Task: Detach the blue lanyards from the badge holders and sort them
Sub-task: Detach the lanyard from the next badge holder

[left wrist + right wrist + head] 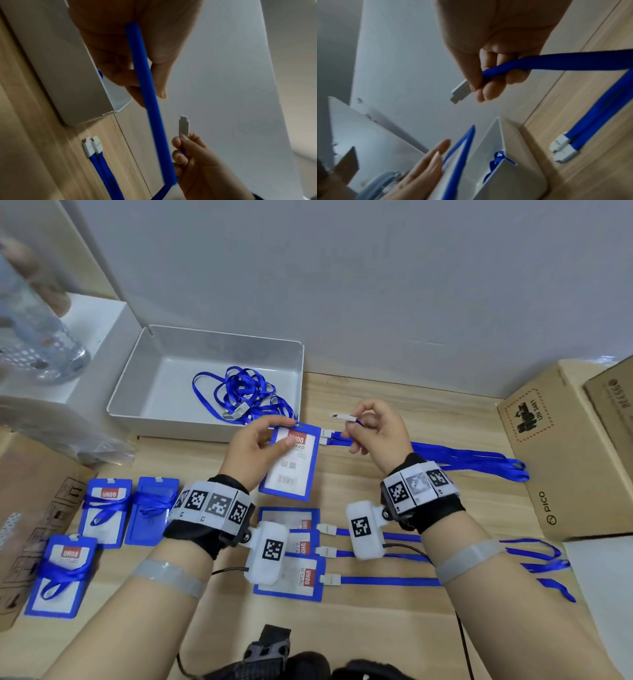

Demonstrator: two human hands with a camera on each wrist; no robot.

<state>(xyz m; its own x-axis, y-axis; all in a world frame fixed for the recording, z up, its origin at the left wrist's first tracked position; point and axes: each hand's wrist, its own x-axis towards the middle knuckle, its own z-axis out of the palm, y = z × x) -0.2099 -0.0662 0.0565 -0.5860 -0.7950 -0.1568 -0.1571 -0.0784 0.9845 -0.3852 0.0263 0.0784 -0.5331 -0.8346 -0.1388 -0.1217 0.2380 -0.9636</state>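
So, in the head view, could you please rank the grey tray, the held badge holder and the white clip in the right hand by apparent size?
1. grey tray, clearly the largest.
2. badge holder gripped by the left hand.
3. white clip pinched by the right hand, the smallest.

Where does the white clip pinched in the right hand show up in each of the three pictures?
Head: white clip upper middle, above the table.
Left wrist: clip lower right of centre.
Right wrist: clip centre.
Shared landmark: grey tray.
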